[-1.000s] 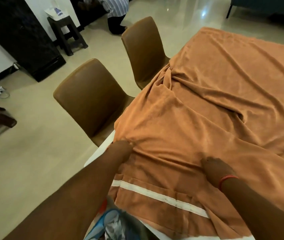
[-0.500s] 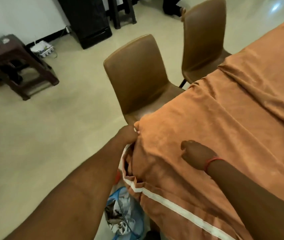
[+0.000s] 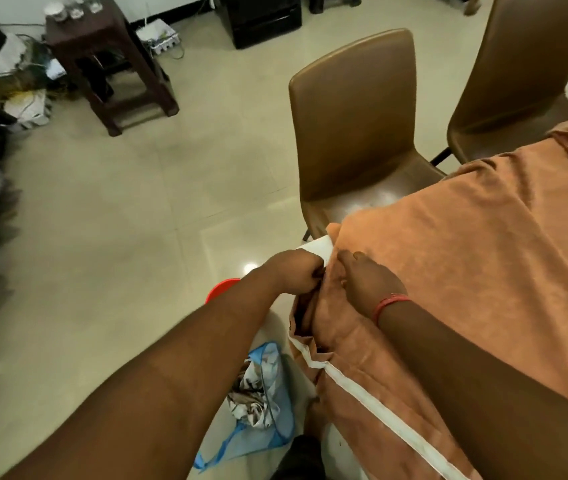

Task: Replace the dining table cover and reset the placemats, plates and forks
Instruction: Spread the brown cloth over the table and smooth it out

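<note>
1. The orange table cover (image 3: 466,258) lay spread over the dining table (image 3: 320,244), with only a small white corner of the table peeking out.
2. The cover ran long from the near corner away toward the top right of the view.
3. Its edge with the white stripe (image 3: 362,393) hung down the near side of the table and ran from the corner toward the bottom right.
4. The left hand (image 3: 296,273) was at the table corner, fingers curled tight, pinching the edge of the cover.
5. The right hand (image 3: 369,282) was just beside the left hand and lay on top of the cover, with its fingers bent down into the folds. It looked like it gripped the cloth, but its fingertips were hidden.
6. The cover was bunched up between the two hands and hung in folds below them.
7. A red thread band (image 3: 388,304) sat on the right wrist.
8. Two brown chairs (image 3: 355,116) stood at the far side of the table.
9. A blue mesh basket (image 3: 265,400) with cloth in it sat on the floor near the corner, under the left arm.
10. A dark wooden stool (image 3: 109,60) stood far off on the floor at the top left.
</note>
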